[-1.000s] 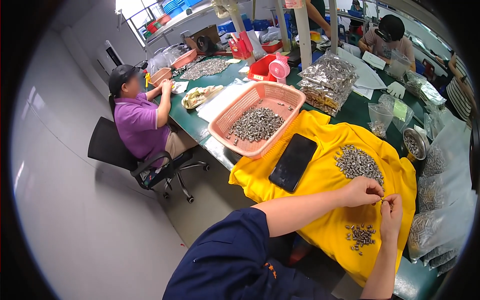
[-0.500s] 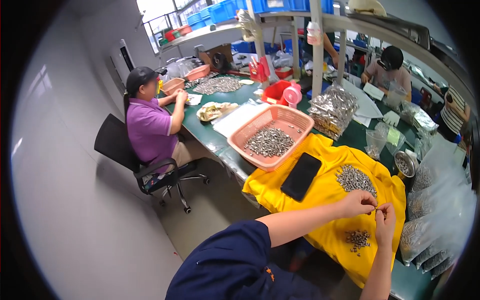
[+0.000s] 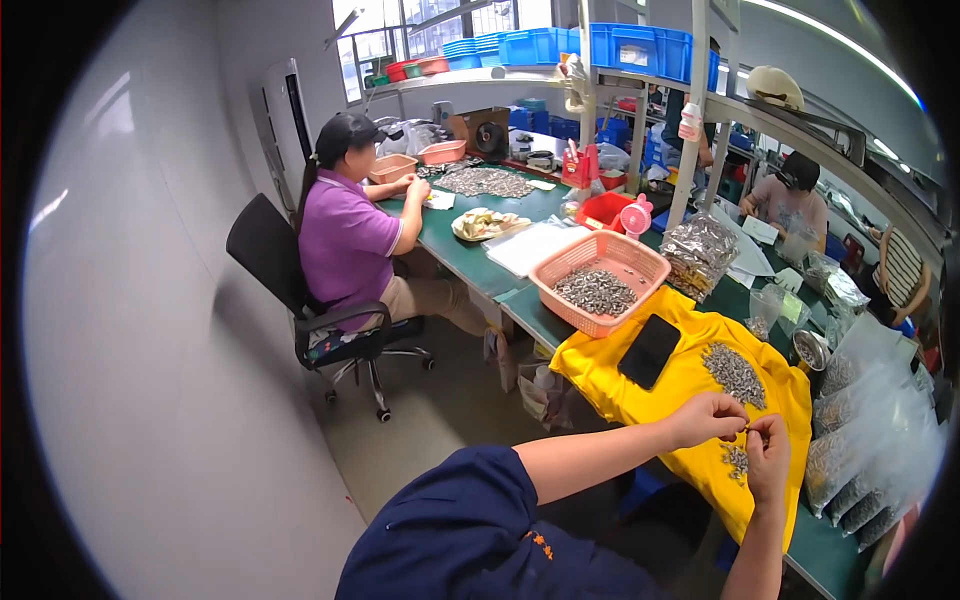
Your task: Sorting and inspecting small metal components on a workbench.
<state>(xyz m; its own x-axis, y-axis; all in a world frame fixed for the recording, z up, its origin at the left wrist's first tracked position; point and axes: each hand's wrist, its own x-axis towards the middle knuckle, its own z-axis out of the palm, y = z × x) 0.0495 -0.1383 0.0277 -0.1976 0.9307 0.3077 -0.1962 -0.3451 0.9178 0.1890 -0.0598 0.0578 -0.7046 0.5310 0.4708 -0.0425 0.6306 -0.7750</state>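
Observation:
My left hand (image 3: 712,418) and my right hand (image 3: 768,455) meet fingertip to fingertip above a yellow cloth (image 3: 696,456). Both are closed in a pinch on a tiny dark piece (image 3: 748,428), too small to name and mostly hidden by the fingers. Just beyond them lies a pile of small silvery metal parts (image 3: 734,374). A smaller heap of metal parts (image 3: 735,462) is on the cloth below, partly covered by my hands. To the left of the far pile rests a black phone (image 3: 649,351).
A pink basket (image 3: 560,308) holding more metal parts stands past the phone. Filled clear bags (image 3: 830,470) and a metal cup (image 3: 810,349) line the right side. A shelf post (image 3: 690,150) rises behind. At the left, a co-worker (image 3: 345,235) sits at the green table (image 3: 452,250).
The view has tilted up and swung left, so the table things sit farther right and the cloth's near part shows less. My hands stay pinched together above the cloth.

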